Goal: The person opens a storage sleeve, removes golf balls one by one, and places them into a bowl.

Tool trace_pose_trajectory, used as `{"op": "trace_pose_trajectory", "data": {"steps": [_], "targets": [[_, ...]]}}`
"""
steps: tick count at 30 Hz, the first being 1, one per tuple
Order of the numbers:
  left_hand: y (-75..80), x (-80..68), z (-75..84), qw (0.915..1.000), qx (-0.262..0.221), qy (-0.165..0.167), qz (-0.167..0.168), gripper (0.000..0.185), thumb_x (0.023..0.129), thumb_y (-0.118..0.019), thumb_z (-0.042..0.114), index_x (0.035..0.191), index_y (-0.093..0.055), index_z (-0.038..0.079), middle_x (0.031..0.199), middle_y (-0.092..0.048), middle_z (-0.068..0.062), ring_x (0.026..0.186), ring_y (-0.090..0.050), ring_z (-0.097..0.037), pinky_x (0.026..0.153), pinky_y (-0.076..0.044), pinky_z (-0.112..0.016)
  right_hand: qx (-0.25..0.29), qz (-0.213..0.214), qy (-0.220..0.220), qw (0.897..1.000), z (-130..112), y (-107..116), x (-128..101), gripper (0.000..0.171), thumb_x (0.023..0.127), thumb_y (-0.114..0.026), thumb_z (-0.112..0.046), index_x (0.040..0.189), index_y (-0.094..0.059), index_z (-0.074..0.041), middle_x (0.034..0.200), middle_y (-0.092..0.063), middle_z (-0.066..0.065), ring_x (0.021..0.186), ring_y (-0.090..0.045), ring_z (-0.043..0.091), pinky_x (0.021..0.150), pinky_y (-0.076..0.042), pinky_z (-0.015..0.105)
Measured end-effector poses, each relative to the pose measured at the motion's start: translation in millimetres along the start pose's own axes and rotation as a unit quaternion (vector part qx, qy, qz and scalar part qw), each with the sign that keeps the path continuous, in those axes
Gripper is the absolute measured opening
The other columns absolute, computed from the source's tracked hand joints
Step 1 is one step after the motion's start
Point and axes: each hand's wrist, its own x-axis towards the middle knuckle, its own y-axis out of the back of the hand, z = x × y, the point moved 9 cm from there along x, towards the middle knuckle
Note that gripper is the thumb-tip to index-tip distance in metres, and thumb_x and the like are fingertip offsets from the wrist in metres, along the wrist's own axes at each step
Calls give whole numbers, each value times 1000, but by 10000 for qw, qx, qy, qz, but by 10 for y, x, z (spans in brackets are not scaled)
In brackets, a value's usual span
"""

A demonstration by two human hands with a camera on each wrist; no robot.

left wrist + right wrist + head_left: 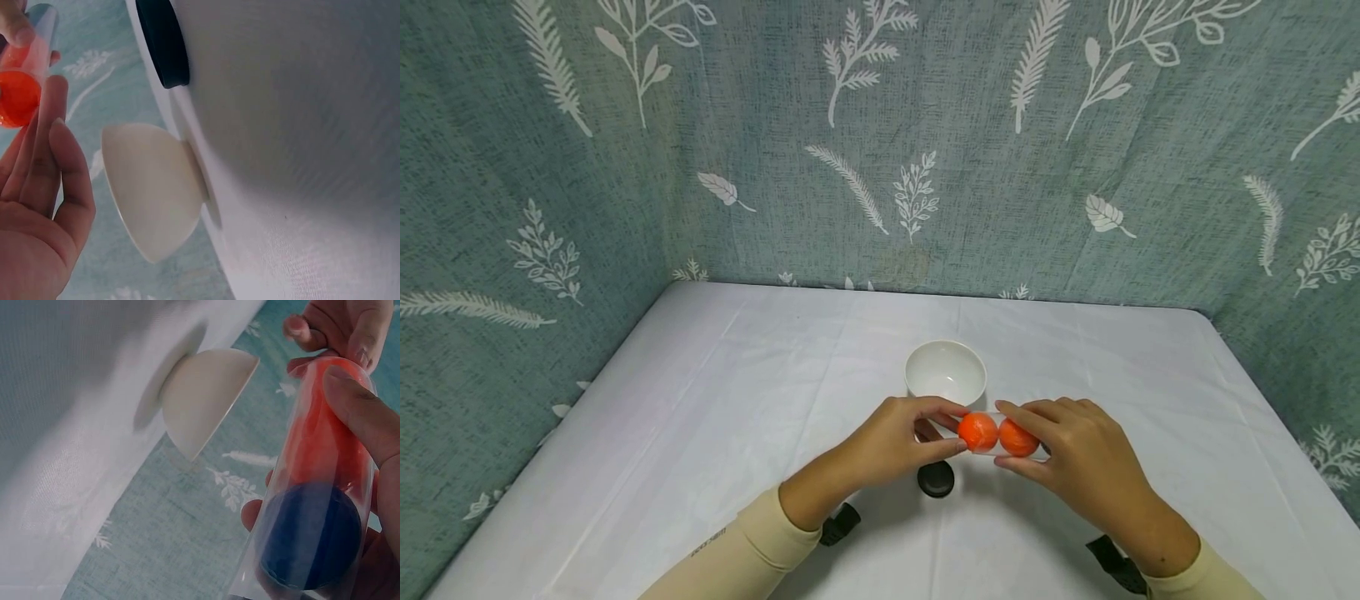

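Observation:
A clear tube (294, 481) with orange and dark blue balls inside lies level above the table. My right hand (1075, 450) grips it, thumb along one side and fingers round the other. The dark blue ball (309, 537) shows in the right wrist view but is covered by that hand in the head view. My left hand (898, 433) is at the other end, its thumb and fingertips pinching the orange ball (978, 432) at the tube's mouth. A second orange ball (1018, 437) sits against it, partly under the right fingers.
Just beyond the hands stands a white bowl (946, 372), with nothing seen in it. A round black lid (936, 479) lies below the tube on the white tablecloth (760, 400). Patterned green cloth (880, 167) hangs behind the table and at both sides.

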Motion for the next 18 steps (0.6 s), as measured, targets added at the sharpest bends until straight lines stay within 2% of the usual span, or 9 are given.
{"op": "trace_pose_trajectory", "data": {"steps": [3,6,10,18], "targets": [[-5,2,5,9999,-79,-66,-48,39,92,-74,26,130,-66,20,112,-74,3,83,-68,-2,82,-55,-21,34,-20,-35,10000,11,-11,-1,72,85,-43,-75,116,-76,-20,94,-76,3,80,-69,19,70,-56,40],[-16,4,-6,9998,-144,-19,-98,41,92,-74,27,132,-64,19,112,-73,3,83,-68,-2,82,-56,-20,18,-60,-44,10000,10,-21,0,64,81,-62,-71,116,-76,-19,94,-76,3,79,-69,19,70,-56,39],[-25,7,-22,9996,-214,122,-126,45,91,-76,28,132,-64,18,110,-73,2,82,-68,-3,81,-56,-21,-17,-167,-80,9998,-6,-40,6,64,63,-89,-52,116,-76,-19,94,-76,3,79,-69,19,70,-56,40],[-27,6,-38,9996,-175,180,-99,43,90,-76,28,130,-66,16,108,-73,2,82,-67,-3,79,-56,-20,-127,-233,-121,9996,-36,-40,5,68,57,-93,-47,116,-76,-20,94,-76,3,79,-69,20,72,-57,41]]}}
